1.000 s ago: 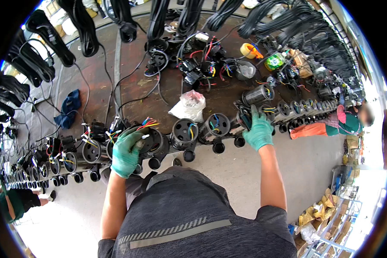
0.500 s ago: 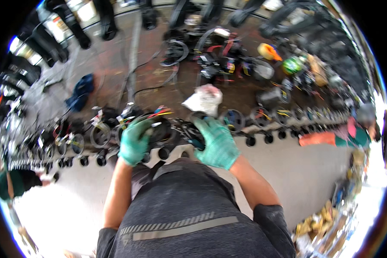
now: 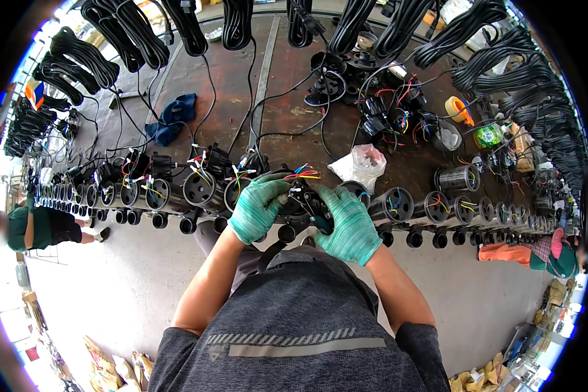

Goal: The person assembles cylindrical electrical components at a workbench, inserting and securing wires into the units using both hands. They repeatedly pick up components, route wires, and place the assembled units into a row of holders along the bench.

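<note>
Item: black cylindrical motor housing with red, yellow and blue wire ends (image 3: 300, 196), sitting at the near edge of the brown workbench (image 3: 287, 117), centre of the row, and being gripped from both sides. Left hand in a green knit glove (image 3: 258, 208) is wrapping its fingers closed over the housing's left side and top. Right hand in a matching green glove (image 3: 349, 225) is closing on the right side, with a small dark part showing between its fingers; what that part is cannot be told.

Adjacent: row of like black cylinders with coloured wires (image 3: 438, 208) running left and right along the near edge. Clear crumpled plastic bag (image 3: 364, 163) lying just beyond, to the right. Blue cloth (image 3: 171, 117) lying far left. Coiled black cables (image 3: 242, 23) hanging along the far edge
</note>
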Demonstrator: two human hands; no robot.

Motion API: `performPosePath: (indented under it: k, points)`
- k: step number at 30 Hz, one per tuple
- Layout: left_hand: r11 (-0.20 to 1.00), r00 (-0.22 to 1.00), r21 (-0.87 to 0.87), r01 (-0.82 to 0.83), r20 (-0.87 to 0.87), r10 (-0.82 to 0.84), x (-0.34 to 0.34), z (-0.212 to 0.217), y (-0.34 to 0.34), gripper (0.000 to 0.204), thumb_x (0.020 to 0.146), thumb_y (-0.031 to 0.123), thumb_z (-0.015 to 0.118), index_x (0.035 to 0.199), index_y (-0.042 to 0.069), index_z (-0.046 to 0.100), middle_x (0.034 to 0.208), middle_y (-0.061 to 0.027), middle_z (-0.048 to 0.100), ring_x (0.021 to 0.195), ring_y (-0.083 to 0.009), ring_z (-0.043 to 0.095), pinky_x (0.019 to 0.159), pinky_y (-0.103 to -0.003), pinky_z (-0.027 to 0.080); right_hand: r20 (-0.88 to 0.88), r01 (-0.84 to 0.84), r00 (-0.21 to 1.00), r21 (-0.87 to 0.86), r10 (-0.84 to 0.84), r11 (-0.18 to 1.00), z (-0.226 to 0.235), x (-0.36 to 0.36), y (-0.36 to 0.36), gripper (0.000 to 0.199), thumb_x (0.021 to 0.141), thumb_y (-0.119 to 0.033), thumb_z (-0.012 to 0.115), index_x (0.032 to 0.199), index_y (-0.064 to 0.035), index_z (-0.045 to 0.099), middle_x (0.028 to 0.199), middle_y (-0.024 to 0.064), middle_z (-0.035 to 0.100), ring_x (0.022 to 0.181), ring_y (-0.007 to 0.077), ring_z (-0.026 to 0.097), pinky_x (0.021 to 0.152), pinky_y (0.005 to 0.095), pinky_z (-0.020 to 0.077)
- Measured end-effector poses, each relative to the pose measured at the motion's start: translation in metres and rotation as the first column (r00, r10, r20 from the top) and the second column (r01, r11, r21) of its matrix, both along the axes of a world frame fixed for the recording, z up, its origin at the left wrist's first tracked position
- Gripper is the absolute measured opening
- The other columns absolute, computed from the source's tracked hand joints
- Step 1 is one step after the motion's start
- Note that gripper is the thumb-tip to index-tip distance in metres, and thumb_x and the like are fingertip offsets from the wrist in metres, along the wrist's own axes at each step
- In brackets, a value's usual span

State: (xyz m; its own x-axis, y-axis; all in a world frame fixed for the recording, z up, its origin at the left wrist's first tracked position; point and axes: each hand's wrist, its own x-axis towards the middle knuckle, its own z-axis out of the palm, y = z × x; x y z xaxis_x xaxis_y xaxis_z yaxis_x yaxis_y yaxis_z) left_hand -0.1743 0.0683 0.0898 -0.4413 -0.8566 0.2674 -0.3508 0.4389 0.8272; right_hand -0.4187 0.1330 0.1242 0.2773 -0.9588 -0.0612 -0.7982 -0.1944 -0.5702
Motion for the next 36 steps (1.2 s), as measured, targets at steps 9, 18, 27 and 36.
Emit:
performPosePath:
  k: [9,18,27,36]
  points:
    - [0.998,0.998,0.007,0.055,0.011,-0.055,0.004,0.0,-0.001,0.032,0.095,-0.002,0.067,0.127,-0.004,0.072,0.141,-0.0227,0.068,0.128,-0.0381,0.067,0.11,-0.042,0.051,-0.051,-0.009,0.999,0.085,0.014,0.996,-0.025,0.013,-0.005,0.089,0.076,-0.022,0.083,0.154,-0.0021,0.043,0.121,0.026,0.062,0.108,0.0437,0.067,0.094,0.053,0.0555]
    - [0.996,1.0,-0.082,0.017,0.001,-0.017,-0.01,0.004,-0.002,0.022,0.09,-0.002,0.068,0.112,-0.001,0.072,0.133,-0.0247,0.07,0.121,-0.044,0.066,0.105,-0.047,0.052,0.536,-0.195,0.844,0.295,0.007,0.935,0.007,-0.003,-0.007,0.099,0.08,-0.015,0.077,0.165,-0.0032,0.029,0.142,0.0299,0.057,0.133,0.0458,0.057,0.115,0.0477,0.0463]
    - [0.995,0.998,-0.089,0.051,-0.04,-0.055,-0.002,0.0,0.003,0.022,0.088,0.003,0.072,0.11,0.0,0.07,0.121,-0.0203,0.07,0.119,-0.0395,0.066,0.104,-0.047,0.052,-0.144,0.272,0.936,-0.278,-0.32,0.921,0.042,-0.088,0.006,0.082,0.074,-0.018,0.08,0.151,-0.0117,0.054,0.118,0.019,0.065,0.11,0.0405,0.063,0.098,0.0536,0.0518]
    - [0.998,0.997,-0.044,-0.051,-0.059,0.049,-0.005,0.004,0.008,0.025,0.083,-0.004,0.078,0.102,0.001,0.063,0.118,-0.0131,0.061,0.098,-0.0275,0.063,0.083,-0.036,0.055,-0.289,0.334,0.884,-0.16,-0.367,0.929,-0.048,-0.152,0.014,0.068,0.086,-0.029,0.08,0.149,-0.0125,0.06,0.142,0.0202,0.061,0.127,0.0419,0.057,0.113,0.0511,0.0476]
